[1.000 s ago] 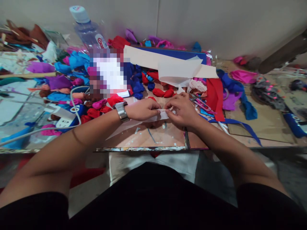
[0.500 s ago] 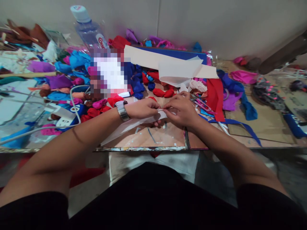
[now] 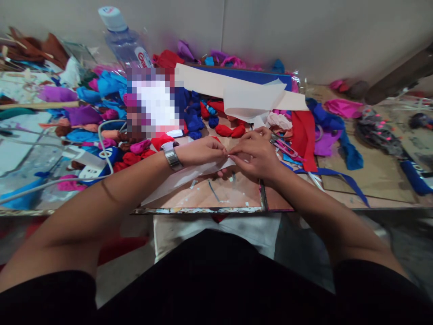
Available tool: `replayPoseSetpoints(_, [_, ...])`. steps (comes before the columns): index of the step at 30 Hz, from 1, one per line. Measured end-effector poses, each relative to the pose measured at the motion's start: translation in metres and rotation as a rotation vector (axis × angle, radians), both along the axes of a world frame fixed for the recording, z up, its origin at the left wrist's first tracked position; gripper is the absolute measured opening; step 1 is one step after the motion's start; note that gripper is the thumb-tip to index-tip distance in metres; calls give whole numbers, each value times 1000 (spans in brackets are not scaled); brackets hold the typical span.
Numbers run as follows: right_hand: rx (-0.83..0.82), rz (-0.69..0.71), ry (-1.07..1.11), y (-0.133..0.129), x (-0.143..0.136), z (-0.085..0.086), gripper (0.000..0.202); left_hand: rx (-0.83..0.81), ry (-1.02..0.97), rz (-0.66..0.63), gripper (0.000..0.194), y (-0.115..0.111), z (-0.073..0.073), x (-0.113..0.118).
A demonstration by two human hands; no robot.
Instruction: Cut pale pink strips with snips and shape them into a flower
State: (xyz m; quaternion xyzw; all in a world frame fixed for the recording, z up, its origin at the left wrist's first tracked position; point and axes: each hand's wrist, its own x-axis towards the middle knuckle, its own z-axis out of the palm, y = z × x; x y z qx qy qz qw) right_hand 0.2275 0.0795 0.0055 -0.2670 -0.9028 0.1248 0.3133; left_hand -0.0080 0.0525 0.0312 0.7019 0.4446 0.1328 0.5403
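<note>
thin white sheet point(image 3: 179, 178) pinched by left hand point(image 3: 202, 152) and right hand point(image 3: 256, 155), hands almost meeting, sheet trailing to left hand's 8 o'clock, red bundles point(image 3: 230, 131) at its 2 o'clock

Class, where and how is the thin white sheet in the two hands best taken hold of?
I'd pinch the thin white sheet at its loose lower-left end, probably bringing a flat grip from the near table edge: that end tapers and shows uncovered, while the left hand and right hand pinch it farther along.
</note>
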Motion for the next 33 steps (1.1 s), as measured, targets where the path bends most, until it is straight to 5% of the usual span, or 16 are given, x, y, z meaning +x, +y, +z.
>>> replayPoseSetpoints(15, [71, 0, 14, 0, 1, -2, 15, -138, -130, 46, 27, 0, 0, 1])
replayPoseSetpoints(22, [40, -74, -30, -1, -2, -1, 19, 308, 123, 54, 33, 4, 2, 1])
replayPoseSetpoints(28, [-25, -124, -63, 0, -3, -1, 16, 547, 314, 121, 35, -8, 10, 12])
replayPoseSetpoints(33, [-61, -113, -83, 0, -4, -1, 13, 721, 406, 132, 36, -14, 2, 17])
